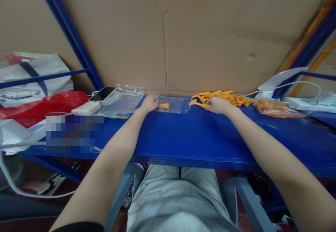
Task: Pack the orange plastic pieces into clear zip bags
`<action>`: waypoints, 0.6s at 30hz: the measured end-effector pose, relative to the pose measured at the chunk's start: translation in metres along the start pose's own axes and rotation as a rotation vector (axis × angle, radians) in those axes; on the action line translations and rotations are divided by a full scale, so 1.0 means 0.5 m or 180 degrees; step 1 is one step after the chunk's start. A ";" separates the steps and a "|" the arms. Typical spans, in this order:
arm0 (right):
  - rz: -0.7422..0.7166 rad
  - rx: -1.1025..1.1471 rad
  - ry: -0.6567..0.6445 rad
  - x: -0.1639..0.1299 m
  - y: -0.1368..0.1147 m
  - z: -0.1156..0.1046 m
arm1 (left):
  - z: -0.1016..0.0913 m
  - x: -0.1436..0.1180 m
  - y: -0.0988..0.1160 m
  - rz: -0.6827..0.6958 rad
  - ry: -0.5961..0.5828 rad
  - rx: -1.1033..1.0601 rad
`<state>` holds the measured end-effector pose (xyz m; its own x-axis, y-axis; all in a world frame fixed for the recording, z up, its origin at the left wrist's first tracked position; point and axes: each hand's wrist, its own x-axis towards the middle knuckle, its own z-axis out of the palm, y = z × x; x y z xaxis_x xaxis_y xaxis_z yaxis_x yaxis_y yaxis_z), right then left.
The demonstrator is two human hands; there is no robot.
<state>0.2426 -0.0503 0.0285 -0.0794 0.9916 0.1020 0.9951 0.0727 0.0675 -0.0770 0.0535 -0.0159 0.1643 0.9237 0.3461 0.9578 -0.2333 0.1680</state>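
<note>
At left, the left hand (149, 103) reaches the left end of a clear bag (181, 106) on the blue tabletop (181, 134); whether its fingers grip or merely rest, I cannot tell. A short orange piece (164, 106) lies just right of them, over or in the bag. Farther right, the right hand (219, 105) has its fingers closed on the right end of a slender orange piece (196, 103), beside an orange pile (237, 99).

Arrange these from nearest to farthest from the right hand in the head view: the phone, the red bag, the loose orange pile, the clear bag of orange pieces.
1. Loose orange pile, at the right hand.
2. Clear bag of orange pieces, right of that hand.
3. Phone, well to the left.
4. Red bag, farther left.
</note>
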 end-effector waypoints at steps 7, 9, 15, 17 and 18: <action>-0.0041 -0.0155 -0.0097 0.008 0.001 0.027 | 0.024 0.015 -0.010 0.0132 -0.0867 0.0025; -0.0028 -0.0103 -0.0115 0.012 0.002 0.034 | 0.019 0.014 -0.010 0.0159 -0.0898 0.0022; -0.0034 0.0047 0.0284 0.024 0.019 0.037 | 0.017 0.013 -0.015 0.0200 -0.0986 0.0012; -0.0088 0.0152 0.0499 0.026 0.030 0.028 | 0.023 0.016 -0.020 0.0248 -0.0921 0.0001; -0.0108 0.0218 0.0592 0.027 0.036 0.021 | 0.026 0.018 -0.022 0.0269 -0.0885 -0.0004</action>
<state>0.2600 -0.0347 0.0205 -0.1162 0.9521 0.2829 0.9929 0.1191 0.0069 -0.0833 0.0683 -0.0266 0.3021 0.9488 0.0927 0.9377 -0.3133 0.1505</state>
